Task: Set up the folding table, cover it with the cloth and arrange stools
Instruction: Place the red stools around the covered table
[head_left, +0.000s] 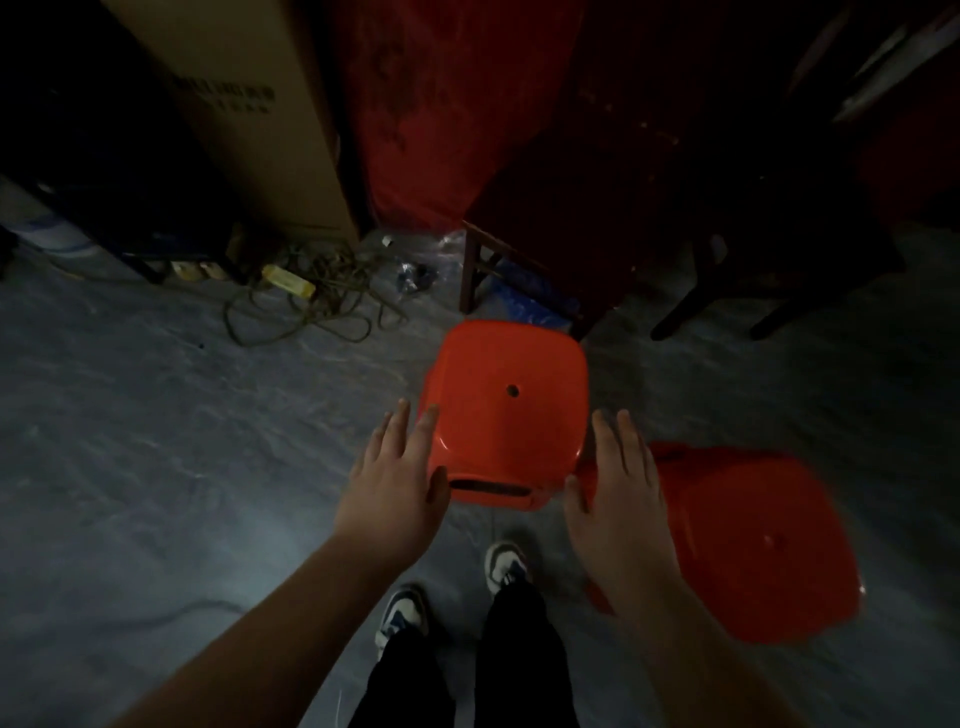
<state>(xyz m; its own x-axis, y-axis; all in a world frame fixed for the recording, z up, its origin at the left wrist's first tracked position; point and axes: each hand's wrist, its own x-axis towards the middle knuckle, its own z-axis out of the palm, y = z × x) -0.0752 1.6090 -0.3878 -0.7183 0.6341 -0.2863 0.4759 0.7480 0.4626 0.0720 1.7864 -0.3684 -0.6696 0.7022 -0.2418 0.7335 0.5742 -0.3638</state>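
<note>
Both flat, empty hands, left hand (397, 480) and right hand (621, 486), flanking upright red stool (506, 410), seat skyward.

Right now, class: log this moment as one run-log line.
left hand open | right hand open | flanking near stool | second stool at right

Dim storeroom, tall cardboard box (244, 119), tangled cords (311, 296), bare concrete floor (156, 441)

cardboard box (244, 119) stands at back left | tangled cord (306, 306) lies on grey floor (156, 415) | dark wooden chair (571, 218) behind | blue bag (530, 296) under chair
</note>
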